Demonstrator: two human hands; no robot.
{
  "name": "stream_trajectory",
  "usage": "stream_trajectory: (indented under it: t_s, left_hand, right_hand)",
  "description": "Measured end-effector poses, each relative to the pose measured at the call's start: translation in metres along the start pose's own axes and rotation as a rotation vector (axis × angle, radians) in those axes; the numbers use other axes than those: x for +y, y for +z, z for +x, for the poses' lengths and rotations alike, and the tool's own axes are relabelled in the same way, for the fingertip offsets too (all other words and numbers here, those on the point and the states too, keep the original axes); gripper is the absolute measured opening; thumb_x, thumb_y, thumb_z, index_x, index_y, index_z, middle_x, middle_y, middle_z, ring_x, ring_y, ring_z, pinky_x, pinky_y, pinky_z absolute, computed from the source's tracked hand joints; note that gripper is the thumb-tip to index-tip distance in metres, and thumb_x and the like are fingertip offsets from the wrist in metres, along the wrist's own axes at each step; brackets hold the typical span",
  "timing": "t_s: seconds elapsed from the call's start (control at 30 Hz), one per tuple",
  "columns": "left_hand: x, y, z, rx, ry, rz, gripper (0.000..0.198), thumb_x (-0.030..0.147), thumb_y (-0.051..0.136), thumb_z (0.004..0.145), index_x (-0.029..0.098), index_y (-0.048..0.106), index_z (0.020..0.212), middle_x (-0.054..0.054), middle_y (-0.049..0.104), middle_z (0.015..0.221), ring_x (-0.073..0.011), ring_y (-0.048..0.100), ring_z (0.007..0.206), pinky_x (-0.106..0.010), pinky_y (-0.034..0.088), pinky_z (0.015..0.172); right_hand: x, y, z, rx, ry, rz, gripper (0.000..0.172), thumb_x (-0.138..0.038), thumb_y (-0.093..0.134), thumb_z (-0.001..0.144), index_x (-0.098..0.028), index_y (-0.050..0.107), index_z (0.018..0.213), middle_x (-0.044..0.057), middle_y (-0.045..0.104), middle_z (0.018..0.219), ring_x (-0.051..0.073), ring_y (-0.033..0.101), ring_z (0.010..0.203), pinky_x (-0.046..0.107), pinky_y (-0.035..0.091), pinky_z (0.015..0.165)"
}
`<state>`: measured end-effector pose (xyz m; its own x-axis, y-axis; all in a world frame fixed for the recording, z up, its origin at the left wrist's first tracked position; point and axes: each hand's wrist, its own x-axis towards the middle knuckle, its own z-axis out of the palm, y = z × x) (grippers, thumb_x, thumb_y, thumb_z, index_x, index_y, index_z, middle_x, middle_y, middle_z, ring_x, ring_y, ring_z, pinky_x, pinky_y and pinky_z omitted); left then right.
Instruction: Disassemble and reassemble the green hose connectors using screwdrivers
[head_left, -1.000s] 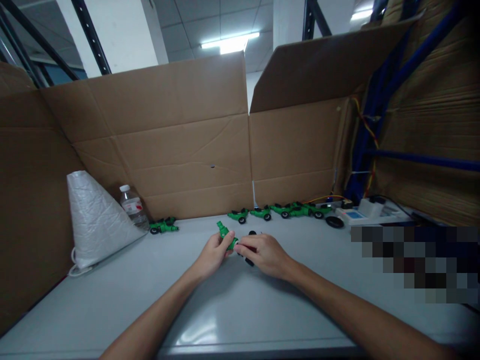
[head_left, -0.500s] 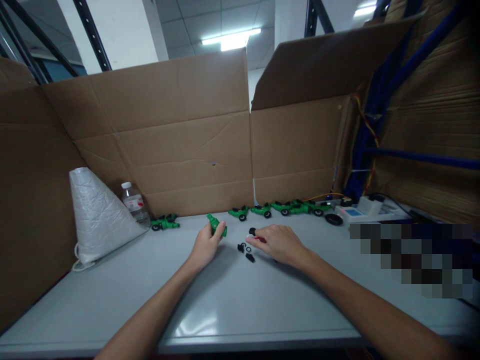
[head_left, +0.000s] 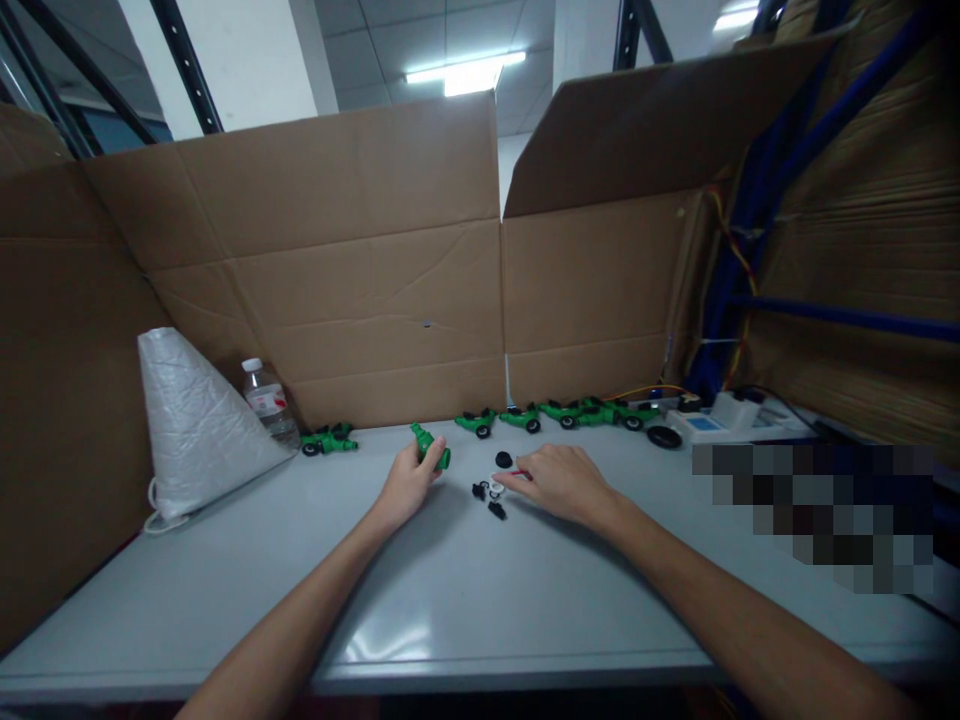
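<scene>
My left hand (head_left: 406, 484) is closed around a green toy part (head_left: 429, 446) that points up and to the left. My right hand (head_left: 559, 480) is low over the table, its thumb and index finger close together at a thin dark red piece (head_left: 520, 473); its other fingers are curled in. Beside those fingertips lie a round black piece (head_left: 503, 459), a small pale ring (head_left: 496, 488) and small black parts (head_left: 479, 491). A black piece (head_left: 496, 511) rests a little nearer to me.
Several green toy vehicles (head_left: 475, 424) line the back of the grey table (head_left: 420, 600); another (head_left: 328, 441) stands at left. A silvery bag (head_left: 202, 435) and a bottle (head_left: 266, 400) are at left. At right are a black ring (head_left: 664, 437) and a white power strip (head_left: 720, 426).
My right fingertips have shifted slightly away from the round black piece, which now shows fully, and are over the pale ring. My left hand still holds the green part.
</scene>
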<state>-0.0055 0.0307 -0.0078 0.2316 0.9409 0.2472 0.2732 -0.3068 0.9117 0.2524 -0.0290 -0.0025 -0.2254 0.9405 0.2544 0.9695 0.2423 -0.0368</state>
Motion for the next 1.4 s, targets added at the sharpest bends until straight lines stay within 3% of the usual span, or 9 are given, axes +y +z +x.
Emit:
stream_trajectory:
  t_s: [0.17, 0.33, 0.47, 0.63, 0.73, 0.9, 1.07, 1.23, 1.4]
  left_hand:
    - [0.003, -0.001, -0.001, -0.091, -0.128, -0.113, 0.063, 0.082, 0.056, 0.085, 0.02, 0.048, 0.073, 0.004, 0.047, 0.059, -0.0098, 0.035, 0.051, -0.024, 0.025, 0.051]
    - [0.004, -0.005, -0.002, -0.202, -0.136, -0.178, 0.07, 0.086, 0.047, 0.087, 0.019, 0.051, 0.066, 0.001, 0.05, 0.058, -0.0112, 0.042, 0.054, -0.025, 0.031, 0.055]
    - [0.003, -0.006, -0.002, -0.276, -0.195, -0.324, 0.073, 0.089, 0.041, 0.087, 0.02, 0.045, 0.062, 0.003, 0.042, 0.053, -0.0101, 0.037, 0.05, -0.025, 0.032, 0.053]
    - [0.007, -0.006, -0.004, -0.4, -0.275, -0.424, 0.071, 0.089, 0.037, 0.088, 0.022, 0.038, 0.066, 0.007, 0.034, 0.052, -0.0073, 0.021, 0.044, -0.023, 0.021, 0.047]
    - [0.01, -0.006, -0.007, -0.313, -0.221, -0.264, 0.069, 0.088, 0.037, 0.089, 0.023, 0.04, 0.068, 0.007, 0.034, 0.055, -0.0082, 0.024, 0.046, -0.024, 0.02, 0.048]
    - [0.013, -0.009, -0.013, -0.065, 0.125, 0.215, 0.052, 0.072, 0.065, 0.086, 0.021, 0.058, 0.093, 0.005, 0.052, 0.063, -0.0125, 0.042, 0.055, -0.024, 0.029, 0.056]
    - [0.015, -0.019, -0.013, 0.013, 0.318, 0.537, 0.042, 0.062, 0.072, 0.087, 0.023, 0.068, 0.101, 0.004, 0.058, 0.064, -0.0132, 0.045, 0.054, -0.025, 0.029, 0.059]
    - [0.01, -0.019, -0.009, -0.036, 0.35, 0.559, 0.046, 0.06, 0.07, 0.09, 0.025, 0.071, 0.119, 0.001, 0.068, 0.076, -0.0161, 0.058, 0.063, -0.025, 0.038, 0.063]
    - [-0.006, -0.017, -0.002, -0.036, 0.28, 0.351, 0.054, 0.055, 0.065, 0.095, 0.022, 0.052, 0.136, 0.003, 0.07, 0.078, -0.0164, 0.063, 0.067, -0.025, 0.044, 0.068]
  right_hand:
    - [0.013, -0.002, 0.005, 0.022, 0.148, 0.044, 0.065, -0.063, 0.031, 0.108, -0.02, 0.079, 0.098, 0.014, 0.078, 0.098, 0.028, 0.074, 0.094, 0.032, 0.047, 0.077]
    - [0.037, 0.007, 0.01, -0.009, 0.319, 0.016, 0.047, -0.037, 0.027, 0.112, -0.015, 0.068, 0.12, 0.018, 0.075, 0.117, 0.028, 0.072, 0.105, 0.034, 0.048, 0.086]
    - [0.047, 0.016, 0.009, -0.074, 0.347, -0.003, 0.04, -0.029, 0.031, 0.111, -0.012, 0.064, 0.124, 0.022, 0.074, 0.117, 0.031, 0.073, 0.104, 0.038, 0.049, 0.086]
    - [0.045, 0.021, 0.007, -0.098, 0.339, -0.004, 0.034, -0.026, 0.036, 0.108, -0.013, 0.065, 0.122, 0.023, 0.073, 0.12, 0.035, 0.072, 0.108, 0.04, 0.049, 0.085]
    - [0.045, 0.022, 0.007, -0.102, 0.339, -0.002, 0.032, -0.024, 0.039, 0.106, -0.013, 0.063, 0.124, 0.022, 0.072, 0.122, 0.035, 0.071, 0.11, 0.041, 0.049, 0.085]
    - [0.045, 0.024, 0.006, -0.105, 0.353, 0.0, 0.032, -0.028, 0.04, 0.106, -0.014, 0.062, 0.125, 0.022, 0.071, 0.123, 0.035, 0.071, 0.108, 0.041, 0.048, 0.084]
    - [0.045, 0.025, 0.008, -0.005, 0.341, -0.001, 0.028, -0.034, 0.045, 0.106, -0.015, 0.062, 0.118, 0.019, 0.072, 0.117, 0.032, 0.068, 0.105, 0.038, 0.046, 0.081]
    - [0.033, 0.025, 0.012, 0.331, 0.016, 0.086, 0.018, -0.034, 0.049, 0.105, -0.021, 0.062, 0.102, 0.01, 0.072, 0.103, 0.028, 0.06, 0.1, 0.038, 0.041, 0.086]
    - [0.015, 0.03, 0.012, 0.44, -0.101, 0.231, 0.014, -0.032, 0.05, 0.105, -0.023, 0.06, 0.103, 0.006, 0.069, 0.095, 0.026, 0.057, 0.094, 0.037, 0.039, 0.086]
